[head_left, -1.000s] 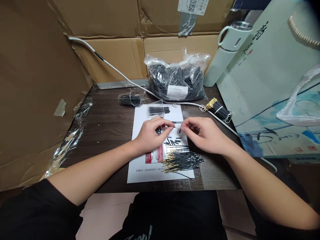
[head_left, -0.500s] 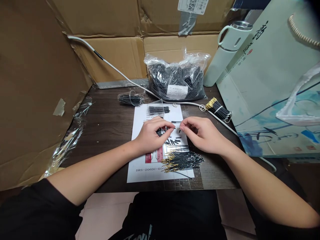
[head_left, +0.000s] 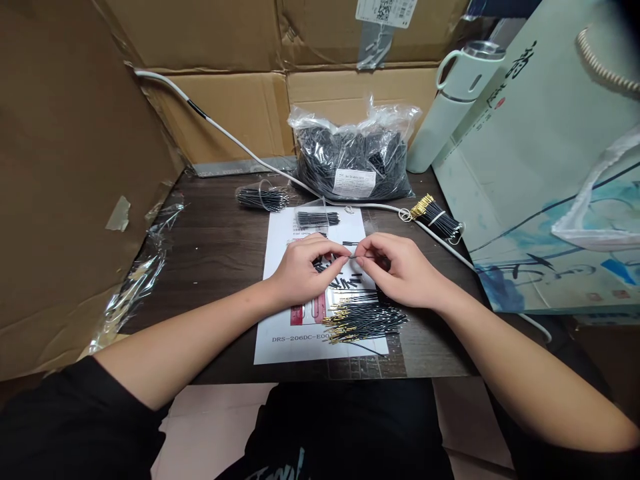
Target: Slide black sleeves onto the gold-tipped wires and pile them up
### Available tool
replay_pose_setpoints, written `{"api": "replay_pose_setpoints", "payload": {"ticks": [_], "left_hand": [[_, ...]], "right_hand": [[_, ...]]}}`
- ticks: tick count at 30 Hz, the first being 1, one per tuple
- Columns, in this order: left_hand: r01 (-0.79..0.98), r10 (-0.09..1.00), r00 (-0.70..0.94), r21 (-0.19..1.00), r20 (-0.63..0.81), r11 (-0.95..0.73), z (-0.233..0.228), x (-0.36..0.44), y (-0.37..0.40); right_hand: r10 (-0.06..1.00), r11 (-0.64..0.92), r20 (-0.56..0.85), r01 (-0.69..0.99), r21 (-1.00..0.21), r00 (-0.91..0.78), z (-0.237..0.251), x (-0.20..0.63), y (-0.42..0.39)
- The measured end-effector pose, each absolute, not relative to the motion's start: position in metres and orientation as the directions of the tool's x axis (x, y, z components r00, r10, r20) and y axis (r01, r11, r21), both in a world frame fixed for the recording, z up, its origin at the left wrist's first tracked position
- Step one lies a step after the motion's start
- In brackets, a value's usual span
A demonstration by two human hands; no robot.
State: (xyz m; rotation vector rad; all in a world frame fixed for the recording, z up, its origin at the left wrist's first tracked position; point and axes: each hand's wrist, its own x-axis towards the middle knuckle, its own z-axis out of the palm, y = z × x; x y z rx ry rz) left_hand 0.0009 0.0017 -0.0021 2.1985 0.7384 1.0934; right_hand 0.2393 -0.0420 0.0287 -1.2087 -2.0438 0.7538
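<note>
My left hand and my right hand meet fingertip to fingertip over a white printed sheet. Between them they pinch a thin black wire with a short black sleeve on it. Under the fingers lie several loose black sleeves. A loose pile of black wires with gold terminals lies on the sheet just below my right hand.
At the back stands a clear bag of black sleeves; smaller wire bundles and a small bag lie nearby. A white cable crosses the dark table. Cardboard walls left and behind, a pale flask and paper bag right.
My right hand has slid a little to the left, closing the small gap to my left hand's fingertips. Nothing else has moved.
</note>
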Motion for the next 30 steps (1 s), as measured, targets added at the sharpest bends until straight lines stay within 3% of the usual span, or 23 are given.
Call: {"api": "replay_pose_setpoints", "payload": {"ticks": [30], "left_hand": [[0.246,0.712,0.497,0.706,0.497,-0.664,-0.0015,0.0015,0.0004]], "right_hand": [[0.888,0.444,0.273,0.538,-0.717,-0.37,0.0303,0.2387,-0.042]]}}
